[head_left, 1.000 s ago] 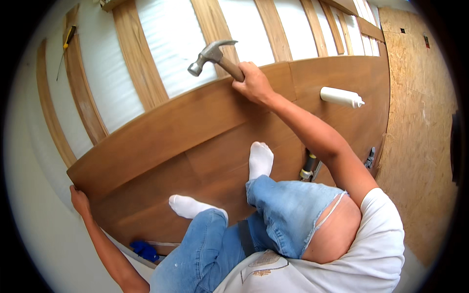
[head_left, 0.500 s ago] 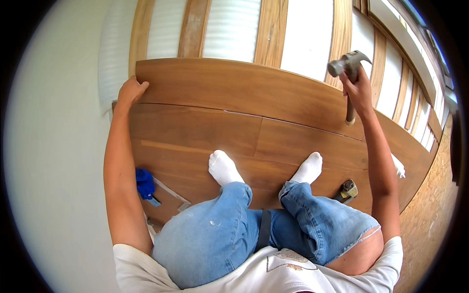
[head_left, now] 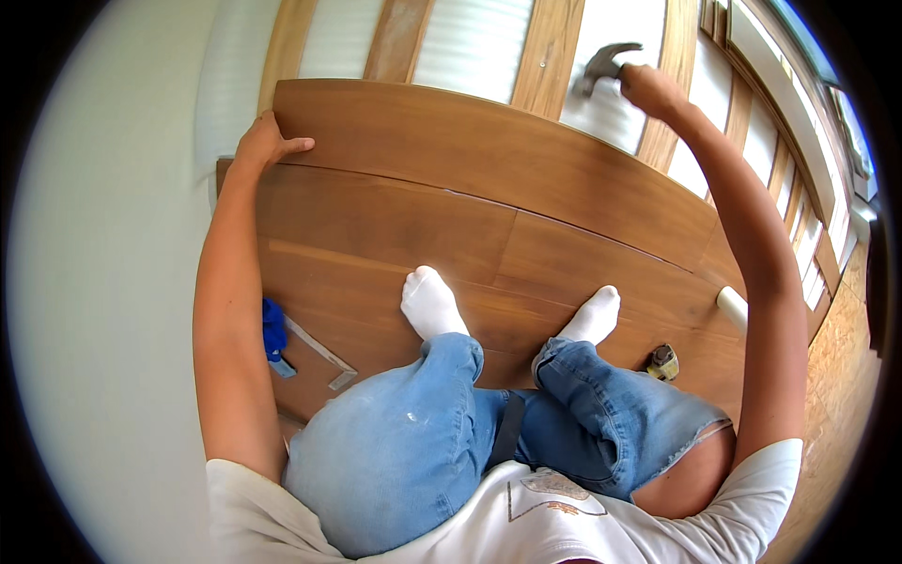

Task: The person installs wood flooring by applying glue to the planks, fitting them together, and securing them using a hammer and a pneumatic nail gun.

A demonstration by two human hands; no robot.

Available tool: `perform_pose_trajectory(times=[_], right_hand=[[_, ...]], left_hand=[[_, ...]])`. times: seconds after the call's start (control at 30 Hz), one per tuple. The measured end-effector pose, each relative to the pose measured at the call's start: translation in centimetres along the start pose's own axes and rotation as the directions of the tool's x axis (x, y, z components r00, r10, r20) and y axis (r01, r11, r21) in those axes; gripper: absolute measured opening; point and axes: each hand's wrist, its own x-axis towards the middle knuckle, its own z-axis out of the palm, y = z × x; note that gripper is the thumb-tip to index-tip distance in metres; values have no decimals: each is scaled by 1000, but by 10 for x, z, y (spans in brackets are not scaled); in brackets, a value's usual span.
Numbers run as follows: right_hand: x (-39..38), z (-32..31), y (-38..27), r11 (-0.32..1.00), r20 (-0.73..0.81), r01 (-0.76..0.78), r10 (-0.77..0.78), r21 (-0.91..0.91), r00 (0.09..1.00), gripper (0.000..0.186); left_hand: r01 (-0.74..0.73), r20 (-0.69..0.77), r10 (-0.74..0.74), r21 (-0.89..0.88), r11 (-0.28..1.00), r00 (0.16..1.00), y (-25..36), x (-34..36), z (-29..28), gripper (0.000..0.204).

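My left hand (head_left: pixel 266 146) grips the left end of a long brown floorboard (head_left: pixel 470 141), thumb on its top face and the other fingers around the end, partly hidden. A thin gap shows between this board and the laid floorboards (head_left: pixel 376 221) nearer to me. Raised at the far right, my right hand (head_left: pixel 655 91) is closed around the handle of a claw hammer (head_left: pixel 604 66). The hammer's head is over the white underlay, beyond the board's far edge, and its handle is mostly hidden by my fist.
Wooden strips (head_left: pixel 542 56) cross the white foam underlay (head_left: pixel 473 42) ahead. A pale wall (head_left: pixel 113 282) runs along the left. A blue cloth-like item (head_left: pixel 272 329) and a metal square (head_left: pixel 324 352) lie by my left knee; a tape measure (head_left: pixel 662 363) and white tube (head_left: pixel 732 305) lie right.
The hammer has swung away from me and to the left, from above the board to beyond its far edge. My left thumb now stretches farther over the board's end.
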Motion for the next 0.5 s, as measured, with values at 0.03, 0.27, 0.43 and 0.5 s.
perform_pose_trajectory(times=[0.03,0.27,0.43,0.5], right_hand=[[-5,4,-10,996,17,84,-83,-28,996,18],[-9,1,2,999,3,20,-21,45,1000,17],[-20,3,-14,995,58,94,-96,42,994,20],[-15,0,-9,996,86,83,-86,38,993,20]], left_hand=[[12,-7,-13,-14,1000,1000,0,-3,0,95],[43,23,-45,77,996,999,4,-3,0,99],[67,11,-68,55,996,998,1,-5,0,100],[45,13,-45,59,997,999,1,-8,-2,102]])
